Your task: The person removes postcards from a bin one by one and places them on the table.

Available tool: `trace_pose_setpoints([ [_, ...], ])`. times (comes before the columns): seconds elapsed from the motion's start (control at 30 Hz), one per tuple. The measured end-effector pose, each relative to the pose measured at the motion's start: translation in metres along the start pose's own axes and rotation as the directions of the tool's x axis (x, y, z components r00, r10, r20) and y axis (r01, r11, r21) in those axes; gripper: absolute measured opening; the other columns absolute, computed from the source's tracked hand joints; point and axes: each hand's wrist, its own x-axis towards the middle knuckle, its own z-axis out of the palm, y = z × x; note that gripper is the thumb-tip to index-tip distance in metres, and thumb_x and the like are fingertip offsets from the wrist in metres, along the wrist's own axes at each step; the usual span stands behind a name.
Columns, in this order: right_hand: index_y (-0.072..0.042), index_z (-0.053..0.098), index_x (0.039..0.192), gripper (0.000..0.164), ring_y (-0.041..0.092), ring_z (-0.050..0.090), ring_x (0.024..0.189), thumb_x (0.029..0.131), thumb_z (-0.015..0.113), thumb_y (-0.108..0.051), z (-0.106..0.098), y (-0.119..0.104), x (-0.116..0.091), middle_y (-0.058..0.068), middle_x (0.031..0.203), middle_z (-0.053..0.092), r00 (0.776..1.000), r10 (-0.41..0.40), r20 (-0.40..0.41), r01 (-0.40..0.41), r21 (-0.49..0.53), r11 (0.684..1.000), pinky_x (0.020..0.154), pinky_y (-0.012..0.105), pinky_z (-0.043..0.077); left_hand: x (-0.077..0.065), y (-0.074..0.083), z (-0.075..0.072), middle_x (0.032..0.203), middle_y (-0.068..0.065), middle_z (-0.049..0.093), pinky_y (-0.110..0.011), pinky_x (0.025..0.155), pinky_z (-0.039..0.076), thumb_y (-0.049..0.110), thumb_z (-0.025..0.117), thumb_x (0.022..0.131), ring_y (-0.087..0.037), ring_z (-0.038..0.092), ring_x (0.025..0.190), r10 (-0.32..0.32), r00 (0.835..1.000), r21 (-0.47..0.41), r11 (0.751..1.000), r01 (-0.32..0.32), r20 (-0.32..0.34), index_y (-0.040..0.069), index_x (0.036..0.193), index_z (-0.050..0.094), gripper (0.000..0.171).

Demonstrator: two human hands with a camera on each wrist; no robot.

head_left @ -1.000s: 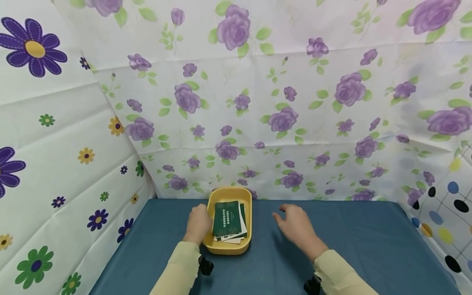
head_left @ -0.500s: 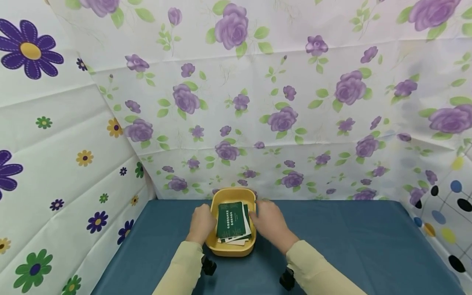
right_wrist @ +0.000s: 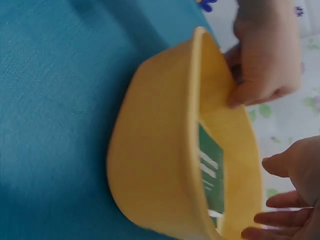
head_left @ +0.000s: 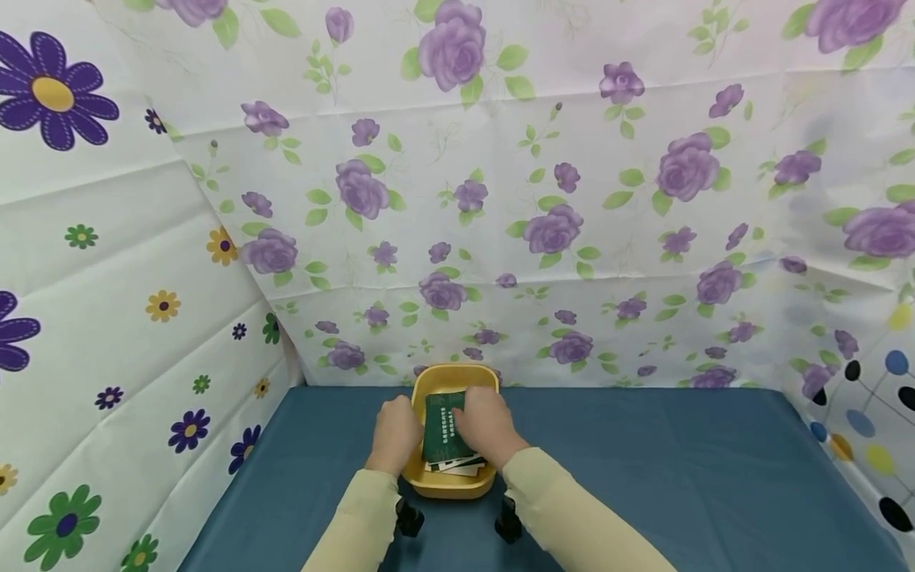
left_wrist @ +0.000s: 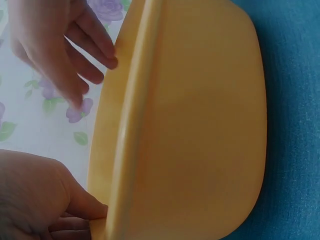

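A yellow plastic basin (head_left: 453, 488) stands on the table with a small stack of green booklets (head_left: 439, 429) inside, white lettering on the top cover. My left hand (head_left: 396, 435) pinches the basin's left rim; in the left wrist view the left hand (left_wrist: 40, 195) has its thumb at that rim. Over the stack's right side hovers my right hand (head_left: 486, 421), covering part of the top booklet. The right wrist view shows the right hand (right_wrist: 300, 185) with fingers spread above the basin, gripping nothing, and the top green booklet (right_wrist: 211, 170) below the rim.
A blue cloth (head_left: 643, 477) covers the table. Behind it hangs a white sheet with purple roses (head_left: 554, 230), close to the basin's far end. Another flowered sheet (head_left: 129, 334) closes off the left side, and a dotted one (head_left: 868, 429) the right.
My right hand has come in from the right of the basin to over the booklets. My left hand stays at the left rim, and the basin appears slightly farther right.
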Motion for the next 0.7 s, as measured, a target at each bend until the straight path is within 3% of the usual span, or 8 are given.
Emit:
trace_pose_setpoints([
  [0.33,-0.008,0.06,0.082,0.035,0.012,0.05,0.045,0.086,0.063,-0.042,0.035,-0.004,0.01,0.003,0.06,0.054,0.998,0.07,0.004,-0.069,-0.075,0.995,0.039,0.026,0.042,0.001,-0.001,0.001,0.072,-0.014,0.066,-0.029,0.04,0.047,0.002,0.062,0.083,-0.02,0.061,0.051,-0.004,1.0,0.007,1.0,0.004,-0.009,-0.002,0.092,0.066,0.01],
  [0.57,-0.013,0.054,0.055,0.05,0.014,0.049,0.037,0.078,0.065,-0.056,0.046,-0.004,0.012,0.001,0.045,0.048,0.99,0.135,-0.037,-0.138,-0.13,0.982,0.033,0.027,0.037,0.0,0.0,0.0,0.074,-0.015,0.067,-0.031,0.042,0.049,0.002,0.062,0.084,-0.021,0.063,0.054,-0.007,1.0,0.007,1.0,0.008,-0.023,-0.002,0.091,0.065,0.009],
  [0.7,-0.015,0.049,0.052,0.053,0.013,0.047,0.036,0.076,0.065,-0.06,0.049,-0.006,0.011,-0.001,0.042,0.043,0.987,0.152,-0.051,-0.159,-0.194,0.968,0.031,0.027,0.036,-0.002,0.0,-0.002,0.073,-0.015,0.066,-0.03,0.041,0.047,0.0,0.06,0.084,-0.022,0.062,0.053,-0.02,0.999,0.011,1.0,0.02,-0.025,-0.002,0.09,0.066,0.009],
])
